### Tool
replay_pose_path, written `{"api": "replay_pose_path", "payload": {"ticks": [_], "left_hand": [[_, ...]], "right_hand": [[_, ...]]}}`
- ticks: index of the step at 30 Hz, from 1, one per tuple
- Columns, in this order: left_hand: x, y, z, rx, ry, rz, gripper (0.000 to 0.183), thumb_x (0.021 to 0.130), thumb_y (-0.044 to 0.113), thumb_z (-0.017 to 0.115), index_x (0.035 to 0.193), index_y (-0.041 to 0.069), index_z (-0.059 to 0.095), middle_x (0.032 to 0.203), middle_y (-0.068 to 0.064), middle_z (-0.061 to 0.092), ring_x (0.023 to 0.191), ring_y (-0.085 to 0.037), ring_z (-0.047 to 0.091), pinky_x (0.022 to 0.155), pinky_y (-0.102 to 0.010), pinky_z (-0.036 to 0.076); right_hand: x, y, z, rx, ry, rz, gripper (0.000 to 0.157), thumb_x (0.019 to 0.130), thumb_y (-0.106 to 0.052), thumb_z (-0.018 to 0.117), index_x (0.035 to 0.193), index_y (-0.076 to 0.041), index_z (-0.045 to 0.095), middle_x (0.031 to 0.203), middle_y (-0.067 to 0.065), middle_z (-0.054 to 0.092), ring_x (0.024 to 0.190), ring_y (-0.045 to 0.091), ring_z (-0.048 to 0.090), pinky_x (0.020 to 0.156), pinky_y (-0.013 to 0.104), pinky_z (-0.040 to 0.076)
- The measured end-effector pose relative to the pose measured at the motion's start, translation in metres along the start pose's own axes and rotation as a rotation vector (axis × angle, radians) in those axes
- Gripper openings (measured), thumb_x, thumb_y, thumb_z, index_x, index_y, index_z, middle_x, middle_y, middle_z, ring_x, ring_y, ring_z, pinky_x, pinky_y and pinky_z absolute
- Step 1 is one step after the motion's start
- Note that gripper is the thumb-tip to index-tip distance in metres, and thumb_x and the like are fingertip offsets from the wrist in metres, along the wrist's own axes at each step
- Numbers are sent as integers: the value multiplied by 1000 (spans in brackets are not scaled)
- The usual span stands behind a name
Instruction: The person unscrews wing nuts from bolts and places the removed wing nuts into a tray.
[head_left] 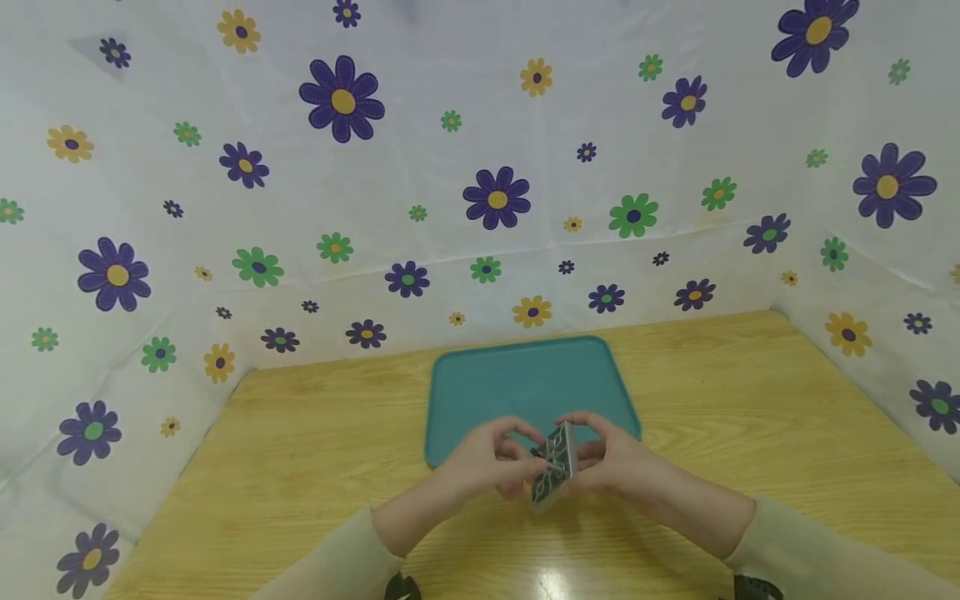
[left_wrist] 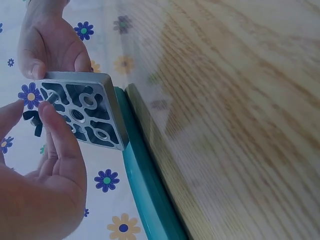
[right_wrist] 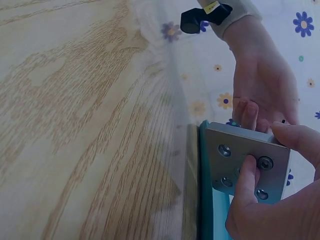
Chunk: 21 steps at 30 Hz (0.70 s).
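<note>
A square metal plate, ribbed on one face, is held up and tilted above the tray's near edge. My right hand grips it by its edges. In the right wrist view its smooth face has several holes, and a bolt head sits in one, with a right fingertip beside it. The bolt's shank sticks out of the ribbed face in the left wrist view. My left hand pinches a small black wing nut close to that shank; whether they touch is unclear.
A teal tray lies on the wooden table under and beyond the hands. A white cloth with printed flowers surrounds the table at the back and sides.
</note>
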<state>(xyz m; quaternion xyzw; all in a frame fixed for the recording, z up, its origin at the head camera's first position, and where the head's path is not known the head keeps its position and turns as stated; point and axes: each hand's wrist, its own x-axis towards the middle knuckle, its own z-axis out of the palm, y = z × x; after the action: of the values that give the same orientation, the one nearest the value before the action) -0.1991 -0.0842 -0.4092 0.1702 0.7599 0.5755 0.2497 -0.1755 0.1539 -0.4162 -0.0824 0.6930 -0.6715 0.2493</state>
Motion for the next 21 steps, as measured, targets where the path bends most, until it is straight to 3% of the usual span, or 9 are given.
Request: {"api": "replay_pose_path", "payload": {"ticks": [3,8,15,18,21], "left_hand": [[-1,0,-1,-16,-28,31,38,97,9,76,132,1,62,83,3,72,65,-11,66,66,-35,61],[-2,1,-1,5,-56,80,29,95,2,75,123,-3,66,83,4,69,67,-11,68,69,-41,64],[-2,3,0,42,-20,84,19,97,4,75,114,-3,71,84,-1,73,67,-12,70,73,-50,66],[-2,4,2,78,2,89,15,98,6,75,109,-2,71,78,0,71,61,-10,66,66,-43,64],[-1,4,3,144,24,93,12,99,11,75,105,1,71,68,5,63,53,-7,53,55,-29,52]], "right_hand": [[0,0,0,7,0,4,98,82,5,78,164,-3,25,139,33,58,117,29,70,92,33,58],[0,-1,-1,23,2,11,96,83,6,77,163,-3,25,139,33,58,116,28,70,90,31,58],[0,-1,0,29,8,14,96,83,6,78,163,-2,25,140,34,58,118,28,70,88,30,58],[0,-2,1,31,8,11,96,82,6,77,163,-2,25,139,34,58,117,28,70,88,30,59],[0,-2,2,33,9,11,98,82,7,77,164,-3,24,139,34,56,116,28,70,89,30,59]]}}
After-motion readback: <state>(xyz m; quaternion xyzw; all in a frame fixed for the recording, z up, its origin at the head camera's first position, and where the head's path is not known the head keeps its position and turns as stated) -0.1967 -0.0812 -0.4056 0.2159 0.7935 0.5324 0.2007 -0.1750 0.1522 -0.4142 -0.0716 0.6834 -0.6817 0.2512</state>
